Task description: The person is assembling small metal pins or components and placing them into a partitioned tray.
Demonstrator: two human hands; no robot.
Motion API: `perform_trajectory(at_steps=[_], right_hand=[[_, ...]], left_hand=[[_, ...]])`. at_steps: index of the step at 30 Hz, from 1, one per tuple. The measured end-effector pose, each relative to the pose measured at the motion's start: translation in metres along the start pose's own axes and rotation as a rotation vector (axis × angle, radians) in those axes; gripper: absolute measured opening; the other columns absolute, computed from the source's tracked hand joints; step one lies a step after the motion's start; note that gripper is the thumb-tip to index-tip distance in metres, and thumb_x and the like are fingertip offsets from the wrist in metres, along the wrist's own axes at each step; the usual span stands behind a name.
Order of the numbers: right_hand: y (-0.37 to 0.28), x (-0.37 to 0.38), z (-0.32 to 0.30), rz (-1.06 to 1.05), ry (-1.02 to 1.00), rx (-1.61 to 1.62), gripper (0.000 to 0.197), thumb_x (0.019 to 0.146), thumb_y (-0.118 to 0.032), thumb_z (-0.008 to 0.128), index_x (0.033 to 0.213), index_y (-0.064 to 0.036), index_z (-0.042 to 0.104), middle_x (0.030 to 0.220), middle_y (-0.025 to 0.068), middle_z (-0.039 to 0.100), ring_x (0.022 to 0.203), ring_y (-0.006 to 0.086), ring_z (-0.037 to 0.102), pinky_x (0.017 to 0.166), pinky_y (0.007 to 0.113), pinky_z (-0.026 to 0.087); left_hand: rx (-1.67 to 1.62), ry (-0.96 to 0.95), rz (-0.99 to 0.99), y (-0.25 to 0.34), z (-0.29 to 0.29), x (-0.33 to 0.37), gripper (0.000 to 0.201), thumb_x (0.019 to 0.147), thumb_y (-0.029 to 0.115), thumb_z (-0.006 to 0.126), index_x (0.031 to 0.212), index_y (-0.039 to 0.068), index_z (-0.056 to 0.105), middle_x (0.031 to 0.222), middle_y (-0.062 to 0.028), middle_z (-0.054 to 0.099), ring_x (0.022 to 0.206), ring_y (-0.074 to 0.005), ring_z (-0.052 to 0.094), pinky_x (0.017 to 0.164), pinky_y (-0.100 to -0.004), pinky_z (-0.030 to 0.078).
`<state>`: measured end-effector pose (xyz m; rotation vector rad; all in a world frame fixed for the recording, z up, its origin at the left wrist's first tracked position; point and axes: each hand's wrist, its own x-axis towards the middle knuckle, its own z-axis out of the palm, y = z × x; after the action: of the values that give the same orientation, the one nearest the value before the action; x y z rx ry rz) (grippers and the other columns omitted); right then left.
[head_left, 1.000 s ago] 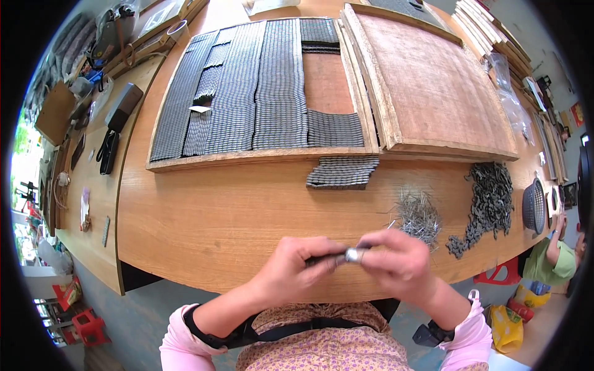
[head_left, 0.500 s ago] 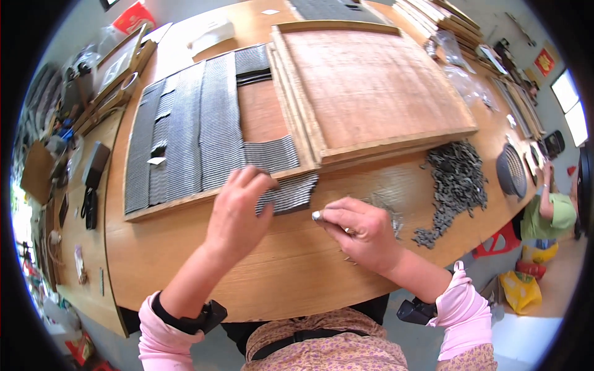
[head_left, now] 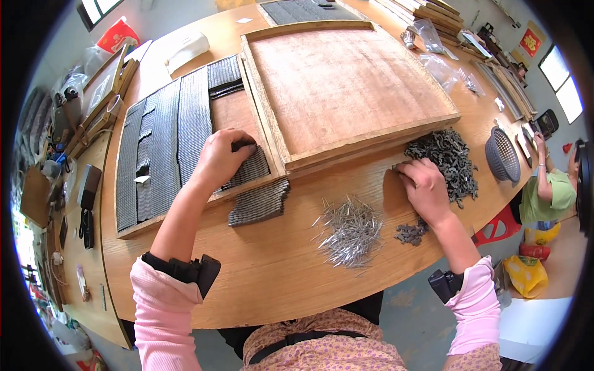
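Observation:
My left hand (head_left: 224,159) reaches over the shallow wooden tray (head_left: 166,217), its fingers curled together at a dark ribbed strip (head_left: 252,171) in the near right corner. Whatever those fingertips hold is hidden. Across the tray lie long grey ribbed strips (head_left: 195,117), and a short loose strip (head_left: 258,203) rests on the table against the front rim. My right hand (head_left: 427,190) pinches a small dark piece (head_left: 396,167) between thumb and finger, beside a heap of small dark grey pieces (head_left: 455,166). A few more such pieces (head_left: 411,233) lie below that hand.
Thin silvery pins (head_left: 351,232) are heaped between my forearms. A larger wooden tray (head_left: 346,86) stands behind, stacked on another frame. At the right are a grey plastic basket (head_left: 502,156) and a person in a green shirt (head_left: 550,191). A dark box (head_left: 90,185) sits at the left.
My left hand has moved from the front rim onto the strips inside the tray. My right hand has moved right to the heap of dark pieces, uncovering the pins. The whole view has shifted.

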<state>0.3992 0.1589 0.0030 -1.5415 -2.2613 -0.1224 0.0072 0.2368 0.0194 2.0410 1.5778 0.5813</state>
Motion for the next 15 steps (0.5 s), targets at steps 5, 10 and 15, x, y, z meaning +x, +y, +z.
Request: perform_trajectory(at_steps=[5,10,15], right_hand=[[-0.031,-0.015,-0.006,0.107,0.086,0.305,0.015,0.082,0.002,0.065,0.096,-0.0029,0.066,0.088,0.0090,0.069,0.081,0.0233,0.065,0.072,0.032,0.051],[-0.083,-0.039,-0.009,0.497,0.065,1.155,0.019,0.086,0.006,0.068,0.103,-0.0003,0.063,0.093,0.0032,0.068,0.082,0.0090,0.063,0.075,0.024,0.053],[-0.156,-0.036,-0.010,0.514,-0.054,1.524,0.023,0.086,0.007,0.068,0.108,0.0006,0.063,0.099,0.0070,0.069,0.091,0.0127,0.067,0.083,0.025,0.056]], left_hand=[[-0.029,0.166,0.031,0.001,0.003,-0.006,0.016,0.093,0.014,0.059,0.100,-0.001,0.060,0.092,-0.0165,0.070,0.084,-0.0247,0.068,0.078,-0.0375,0.052],[-0.472,0.232,-0.020,0.045,0.007,-0.069,0.013,0.096,0.011,0.060,0.102,0.000,0.057,0.078,-0.0061,0.065,0.068,-0.0107,0.061,0.058,-0.0257,0.048],[-0.821,-0.080,-0.197,0.075,0.036,-0.156,0.012,0.092,0.007,0.067,0.101,0.000,0.065,0.078,-0.0010,0.066,0.063,-0.0046,0.058,0.055,-0.0194,0.047]])
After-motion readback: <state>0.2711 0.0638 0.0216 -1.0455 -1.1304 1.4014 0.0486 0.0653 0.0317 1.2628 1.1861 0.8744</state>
